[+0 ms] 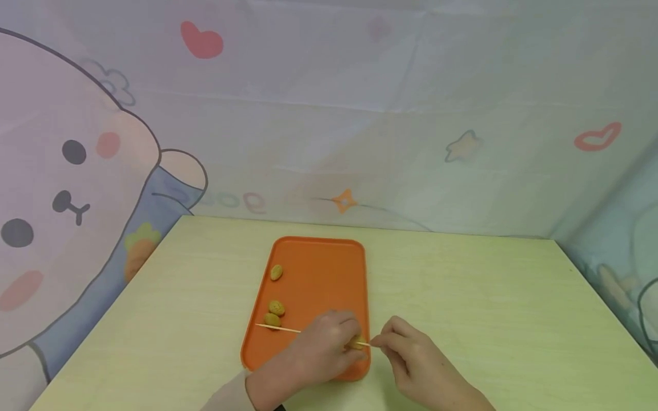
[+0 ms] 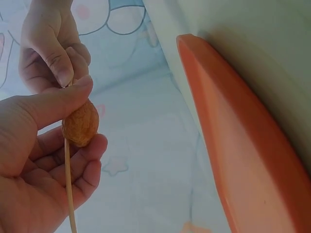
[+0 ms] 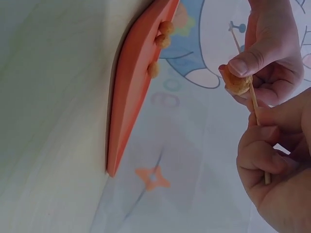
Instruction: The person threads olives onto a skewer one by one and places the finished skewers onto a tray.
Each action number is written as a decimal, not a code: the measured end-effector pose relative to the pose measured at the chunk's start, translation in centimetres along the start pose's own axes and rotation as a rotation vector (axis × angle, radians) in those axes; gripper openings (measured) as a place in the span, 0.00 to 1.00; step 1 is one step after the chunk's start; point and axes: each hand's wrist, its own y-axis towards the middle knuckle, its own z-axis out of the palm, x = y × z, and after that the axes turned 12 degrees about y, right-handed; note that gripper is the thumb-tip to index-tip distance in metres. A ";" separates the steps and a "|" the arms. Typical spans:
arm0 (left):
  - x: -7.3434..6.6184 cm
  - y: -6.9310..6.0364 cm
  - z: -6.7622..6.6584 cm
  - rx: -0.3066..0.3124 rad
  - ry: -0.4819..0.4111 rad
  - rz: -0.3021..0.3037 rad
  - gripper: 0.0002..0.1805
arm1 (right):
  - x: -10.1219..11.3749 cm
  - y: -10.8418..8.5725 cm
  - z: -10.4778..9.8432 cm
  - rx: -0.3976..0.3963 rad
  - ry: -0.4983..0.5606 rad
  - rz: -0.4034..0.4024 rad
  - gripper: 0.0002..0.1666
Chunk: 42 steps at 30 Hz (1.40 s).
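Behind a pale surface, a cartoon-printed cloth carries faint rounded letters, too blurred to read as a word. On the surface lies an orange tray. Over its near right corner, a person's left hand clamps a wrinkled yellow-brown ball between thumb and fingers. A thin wooden stick meets the ball near its edge; whether it passes through or alongside cannot be told. Its longer length reaches leftward over the tray. The right hand, fingers and thumb together, pinches the shorter end just beside the ball. Three similar balls sit along the tray's left side, two close together.
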 end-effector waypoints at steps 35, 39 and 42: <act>3.3 -1.0 -4.6 0.184 0.062 -0.060 0.28 | -0.8 -1.5 -3.6 -0.133 -0.136 0.062 0.18; 4.6 -2.0 -6.1 0.158 0.072 -0.100 0.30 | -1.0 -2.5 -5.3 -0.142 -0.181 0.063 0.20; 5.5 -2.8 -6.7 0.142 0.073 -0.137 0.29 | -1.3 -3.5 -6.2 -0.154 -0.207 0.047 0.21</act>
